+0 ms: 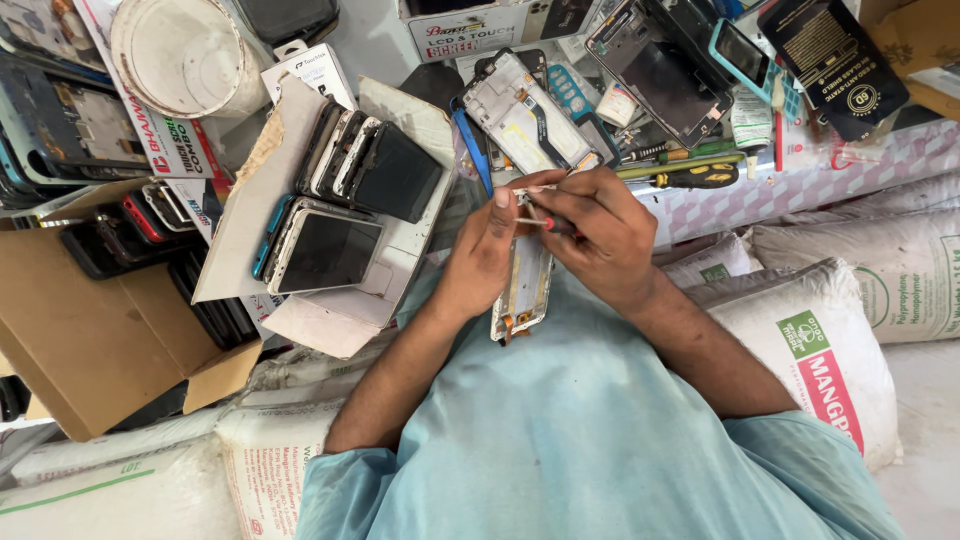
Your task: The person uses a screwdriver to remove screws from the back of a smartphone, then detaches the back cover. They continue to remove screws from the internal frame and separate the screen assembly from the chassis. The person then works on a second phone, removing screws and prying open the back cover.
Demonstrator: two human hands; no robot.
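A cardboard box (90, 340) sits far left, with a white bucket (185, 55) above it. Next comes a tray (330, 310) of stacked phones (365, 165). At centre, the left hand (485, 250) grips a phone frame (525, 285), fingers curled shut along its left edge. The right hand (600, 235) pinches a small screwdriver (545, 223) between closed fingertips, its tip on the frame's top. White sacks (830, 340) lie right.

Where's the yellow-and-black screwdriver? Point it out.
In the head view, the yellow-and-black screwdriver lies right of centre on the cluttered bench, just beyond the right hand, below an open phone frame.
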